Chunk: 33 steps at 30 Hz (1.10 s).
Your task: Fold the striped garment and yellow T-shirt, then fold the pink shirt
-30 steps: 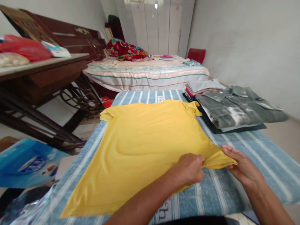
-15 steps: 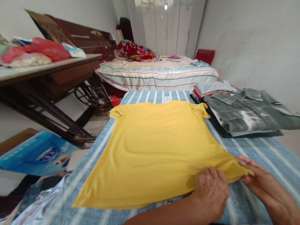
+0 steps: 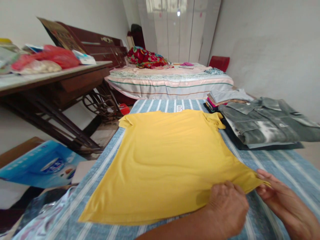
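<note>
A yellow T-shirt [image 3: 160, 160] lies spread on a blue-and-white striped cloth [image 3: 120, 230], its neck at the far side and its hem towards me. My left hand [image 3: 227, 206] reaches across from the lower middle and is closed on the hem, right of its centre; the fingertips are hidden behind the knuckles. At the right, my right hand [image 3: 277, 193] pinches the shirt's lower right corner, which is drawn out to a point and lifted a little. The left part of the hem lies flat.
A folded grey denim jacket [image 3: 272, 123] rests on dark clothing at the right, beside a stack of folded clothes [image 3: 227, 96]. Left stands a treadle sewing table [image 3: 82, 71] with bags on it, above a blue box [image 3: 47, 165]. A bed [image 3: 170, 80] is behind.
The view has tilted slightly, shifting the scene a little right and down. My left hand has moved slightly right along the hem. Both hands keep their hold on the shirt.
</note>
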Each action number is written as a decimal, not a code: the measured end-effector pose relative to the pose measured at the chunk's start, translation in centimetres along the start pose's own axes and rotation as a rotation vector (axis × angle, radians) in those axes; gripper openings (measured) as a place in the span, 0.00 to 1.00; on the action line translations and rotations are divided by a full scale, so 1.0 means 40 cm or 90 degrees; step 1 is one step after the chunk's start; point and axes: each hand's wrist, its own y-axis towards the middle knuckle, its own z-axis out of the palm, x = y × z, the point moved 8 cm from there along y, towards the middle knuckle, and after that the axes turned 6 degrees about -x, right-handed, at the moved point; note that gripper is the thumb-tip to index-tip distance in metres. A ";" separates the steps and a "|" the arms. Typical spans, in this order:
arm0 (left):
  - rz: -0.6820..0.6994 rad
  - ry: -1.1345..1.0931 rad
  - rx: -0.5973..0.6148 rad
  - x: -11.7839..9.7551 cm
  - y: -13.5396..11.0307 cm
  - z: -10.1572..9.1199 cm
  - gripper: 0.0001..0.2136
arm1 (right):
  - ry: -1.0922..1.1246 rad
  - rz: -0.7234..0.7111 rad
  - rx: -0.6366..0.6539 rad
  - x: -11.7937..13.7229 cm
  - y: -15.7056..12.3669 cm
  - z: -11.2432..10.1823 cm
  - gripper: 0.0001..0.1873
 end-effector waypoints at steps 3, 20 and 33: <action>0.001 -0.008 0.008 -0.002 0.000 0.001 0.08 | 0.021 0.024 -0.011 -0.016 0.001 -0.017 0.20; 0.043 -0.046 0.092 -0.012 -0.002 0.054 0.09 | -0.232 0.017 -0.081 0.000 -0.034 -0.036 0.25; -0.078 0.013 0.040 -0.009 -0.019 0.060 0.14 | -0.292 0.006 -0.072 0.011 -0.053 -0.034 0.32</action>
